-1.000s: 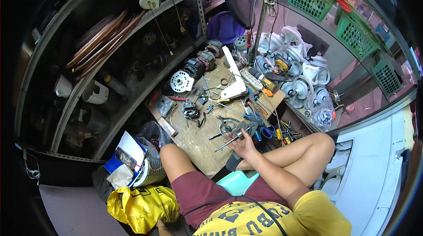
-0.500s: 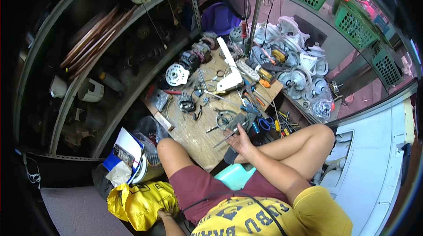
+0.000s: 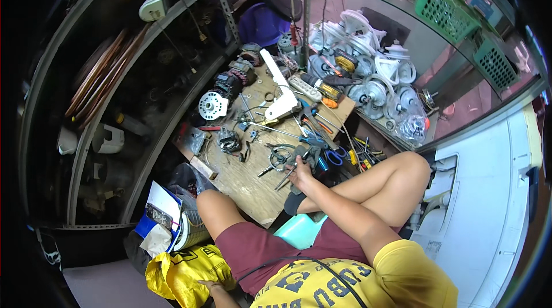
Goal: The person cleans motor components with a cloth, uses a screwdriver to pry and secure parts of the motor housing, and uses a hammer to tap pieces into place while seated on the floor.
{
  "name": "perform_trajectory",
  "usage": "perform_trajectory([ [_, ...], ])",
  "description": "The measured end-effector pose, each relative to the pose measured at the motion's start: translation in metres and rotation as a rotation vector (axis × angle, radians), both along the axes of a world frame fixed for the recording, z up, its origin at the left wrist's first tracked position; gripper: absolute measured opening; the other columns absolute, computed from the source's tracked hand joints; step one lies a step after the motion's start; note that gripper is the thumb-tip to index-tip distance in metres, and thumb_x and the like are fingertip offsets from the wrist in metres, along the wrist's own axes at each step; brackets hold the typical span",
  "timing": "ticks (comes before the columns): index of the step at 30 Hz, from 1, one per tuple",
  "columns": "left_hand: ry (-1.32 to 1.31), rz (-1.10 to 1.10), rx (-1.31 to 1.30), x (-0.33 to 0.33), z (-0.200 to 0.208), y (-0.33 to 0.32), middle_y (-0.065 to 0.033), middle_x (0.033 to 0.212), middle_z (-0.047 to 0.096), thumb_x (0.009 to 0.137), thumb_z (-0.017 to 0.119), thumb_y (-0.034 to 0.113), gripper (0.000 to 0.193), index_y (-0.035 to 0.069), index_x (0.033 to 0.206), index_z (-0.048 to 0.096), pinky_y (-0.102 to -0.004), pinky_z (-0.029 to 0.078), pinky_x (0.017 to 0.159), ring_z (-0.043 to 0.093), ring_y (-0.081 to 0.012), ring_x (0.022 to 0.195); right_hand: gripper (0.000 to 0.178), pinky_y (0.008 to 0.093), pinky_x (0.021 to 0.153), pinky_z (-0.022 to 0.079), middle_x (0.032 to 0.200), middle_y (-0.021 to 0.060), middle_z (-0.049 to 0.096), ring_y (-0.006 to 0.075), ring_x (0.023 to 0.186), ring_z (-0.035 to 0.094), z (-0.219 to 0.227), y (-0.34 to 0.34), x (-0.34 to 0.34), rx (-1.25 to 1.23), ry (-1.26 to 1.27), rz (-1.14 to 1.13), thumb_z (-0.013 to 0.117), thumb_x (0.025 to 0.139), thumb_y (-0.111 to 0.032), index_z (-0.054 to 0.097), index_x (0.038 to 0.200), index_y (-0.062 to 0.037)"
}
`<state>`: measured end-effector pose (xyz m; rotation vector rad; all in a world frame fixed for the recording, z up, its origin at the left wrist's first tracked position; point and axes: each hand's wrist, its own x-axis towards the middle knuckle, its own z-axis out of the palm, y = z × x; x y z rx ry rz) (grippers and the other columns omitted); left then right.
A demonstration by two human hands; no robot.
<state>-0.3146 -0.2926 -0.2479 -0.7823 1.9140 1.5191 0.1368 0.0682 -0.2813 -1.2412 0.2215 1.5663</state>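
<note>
My right hand [image 3: 300,174] is closed around a thin metal rod [image 3: 282,183], which slants over the near right part of the wooden board [image 3: 253,193]. Just beyond those fingers lies a dark grey cloth-like piece [image 3: 311,157], and a round wire-like metal part [image 3: 280,156] is beside them. Low at the left, my left hand [image 3: 210,285] rests against a yellow plastic bag [image 3: 192,270]; its fingers look stretched out, though partly hard to see. A small motor-like part [image 3: 229,141] sits farther left on the board.
A white angled bracket-like part [image 3: 282,104] lies across the board. Motor parts [image 3: 227,84] line its far left edge, beside metal shelving [image 3: 167,127]. Blue-handled scissors [image 3: 335,157] and other tools are at the right. White and clear plastic parts [image 3: 374,92] pile up beyond.
The view has shifted, moving the bench leftward in the picture. My right fingers, more spread under the rod before, have curled around it. My left hand stays by the yellow bag.
</note>
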Motion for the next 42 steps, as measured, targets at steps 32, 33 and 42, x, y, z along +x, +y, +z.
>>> perform_trajectory([
  [32, 1.156, -1.702, 0.337, 0.258, 0.052, 0.357, -0.0194, 0.122, 0.064, 0.081, 0.074, 0.012, 0.045, 0.003, 0.123, 0.060, -0.0413, 0.048, 0.099, 0.062, -0.0354, 0.113, 0.069, 0.0436, 0.073, 0.058, 0.124, 0.0184, 0.052, 0.0272, 0.091, 0.061, -0.057, -0.012, -0.013, 0.120, -0.734, 0.236, 0.063, 0.100, -0.040, 0.025, 0.143, -0.0017],
  [33, 1.123, -1.790, 0.318, 0.256, 0.036, 0.365, -0.0200, 0.123, 0.064, 0.081, 0.076, 0.015, 0.046, 0.001, 0.122, 0.060, -0.0419, 0.049, 0.098, 0.063, -0.0362, 0.114, 0.067, 0.0481, 0.076, 0.059, 0.121, 0.0188, 0.052, 0.0300, 0.092, 0.062, -0.035, -0.012, -0.023, 0.113, -0.576, 0.217, 0.062, 0.100, -0.039, 0.024, 0.143, -0.0033],
  [42, 0.930, -1.911, 0.115, 0.303, -0.034, 0.406, -0.0251, 0.112, 0.067, 0.086, 0.070, 0.018, 0.040, 0.000, 0.120, 0.062, -0.0453, 0.053, 0.089, 0.066, -0.0411, 0.101, 0.034, 0.0376, 0.065, 0.060, 0.097, 0.0085, 0.058, 0.0223, 0.076, 0.069, 0.057, 0.004, 0.042, 0.311, -0.594, 0.167, 0.063, 0.101, -0.032, 0.043, 0.117, -0.0090],
])
